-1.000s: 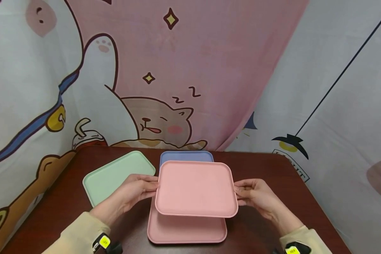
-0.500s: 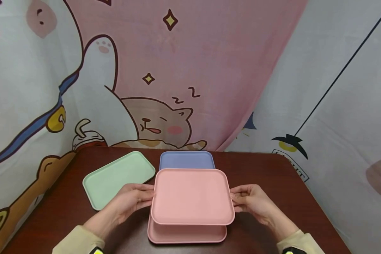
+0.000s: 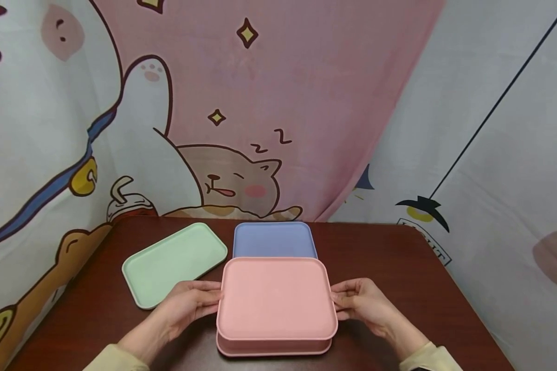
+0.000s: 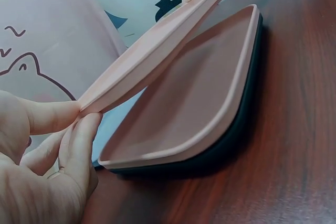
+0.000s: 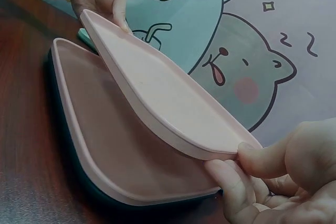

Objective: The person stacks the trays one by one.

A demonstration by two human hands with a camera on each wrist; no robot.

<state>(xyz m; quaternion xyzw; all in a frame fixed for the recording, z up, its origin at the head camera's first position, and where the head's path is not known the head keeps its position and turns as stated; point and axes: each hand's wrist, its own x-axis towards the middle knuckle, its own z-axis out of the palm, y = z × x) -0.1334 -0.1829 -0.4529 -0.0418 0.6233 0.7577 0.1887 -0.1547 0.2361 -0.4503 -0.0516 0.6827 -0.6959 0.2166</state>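
Observation:
A pink rectangular tray point(image 3: 277, 299) hangs tilted above a second pink tray point(image 3: 274, 348), which lies on the table. My left hand point(image 3: 185, 305) pinches the upper tray's left edge between thumb and fingers. At the opposite edge, my right hand point(image 3: 365, 306) pinches it the same way. Both wrist views show a gap between the upper tray and the lower tray point(image 4: 181, 95), whose inside holds nothing visible. A dark band, shadow or base, runs under the lower tray; I cannot tell which.
Behind the pink trays lies a blue tray point(image 3: 274, 240), its near part hidden. A light green tray point(image 3: 174, 265) lies at an angle to the left. The dark reddish-brown table point(image 3: 376, 247) ends at a printed cloth point(image 3: 334, 103) behind.
Both hands have brought the upper pink tray down and nearer, so it covers more of the lower one. More of the blue tray shows. The lower pink and green trays stay put.

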